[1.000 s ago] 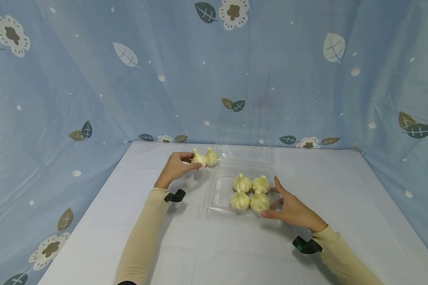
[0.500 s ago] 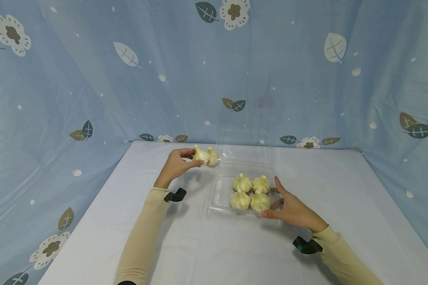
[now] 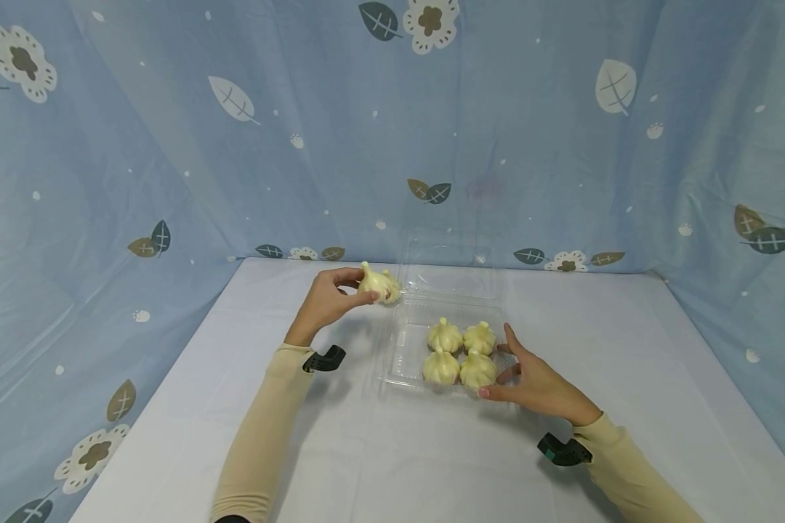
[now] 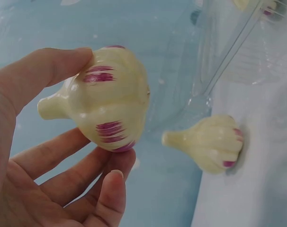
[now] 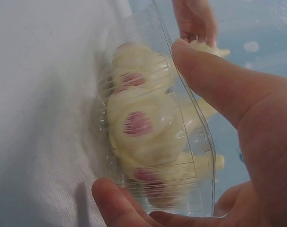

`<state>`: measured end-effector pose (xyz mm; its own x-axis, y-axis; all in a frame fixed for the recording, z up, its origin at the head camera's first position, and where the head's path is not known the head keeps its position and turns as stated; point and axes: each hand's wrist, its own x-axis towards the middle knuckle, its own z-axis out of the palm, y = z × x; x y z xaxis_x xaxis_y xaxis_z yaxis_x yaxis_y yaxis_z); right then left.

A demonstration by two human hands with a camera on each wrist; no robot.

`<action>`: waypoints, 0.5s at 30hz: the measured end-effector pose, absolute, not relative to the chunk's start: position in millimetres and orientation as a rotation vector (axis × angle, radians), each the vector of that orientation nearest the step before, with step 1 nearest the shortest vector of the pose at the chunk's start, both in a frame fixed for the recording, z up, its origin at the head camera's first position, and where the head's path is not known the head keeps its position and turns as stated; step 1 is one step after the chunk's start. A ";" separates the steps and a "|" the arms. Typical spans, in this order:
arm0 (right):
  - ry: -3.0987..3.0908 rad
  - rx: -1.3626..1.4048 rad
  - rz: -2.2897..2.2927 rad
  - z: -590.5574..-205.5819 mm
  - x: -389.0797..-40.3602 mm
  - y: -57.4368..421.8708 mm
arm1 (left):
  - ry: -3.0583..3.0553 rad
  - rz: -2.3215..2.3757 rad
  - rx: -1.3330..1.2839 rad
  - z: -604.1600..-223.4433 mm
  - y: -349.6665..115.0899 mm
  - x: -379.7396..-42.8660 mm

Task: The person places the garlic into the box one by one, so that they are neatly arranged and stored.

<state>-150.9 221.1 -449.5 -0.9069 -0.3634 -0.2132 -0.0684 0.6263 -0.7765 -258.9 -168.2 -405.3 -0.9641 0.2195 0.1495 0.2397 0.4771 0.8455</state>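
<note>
My left hand point(image 3: 327, 299) pinches a pale garlic bulb point(image 4: 110, 99) with purple streaks between thumb and fingertips, raised above the table. Just beyond it a second garlic bulb point(image 4: 210, 144) lies on the table, partly hidden in the head view. A clear plastic clamshell box point(image 3: 405, 356) stands with its lid point(image 3: 451, 270) thrown back. Several garlic bulbs point(image 3: 442, 369) are gathered in the right part of the box, stems up. With thumb and fingers my right hand point(image 3: 539, 381) grips the near right corner of the box; in the right wrist view its thumb lies at the rim.
A white cloth point(image 3: 392, 465) covers the table. Blue patterned curtain point(image 3: 340, 145) hangs behind and at both sides, close to the box lid. The box's left part shows a bare ribbed floor.
The left hand has lifted its garlic bulb and shifted slightly right, now overlapping the bulb behind it. The right hand and the box have stayed in place.
</note>
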 end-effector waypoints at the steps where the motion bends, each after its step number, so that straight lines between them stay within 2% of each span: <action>1: 2.504 -0.346 -1.170 -449.4 -150.8 221.0 | -2.678 -1.543 -0.420 -405.0 -167.8 -258.6; 15: 2.495 -0.329 -1.170 -450.3 -151.3 221.3 | -2.631 -1.545 -0.485 -401.3 -161.8 -257.0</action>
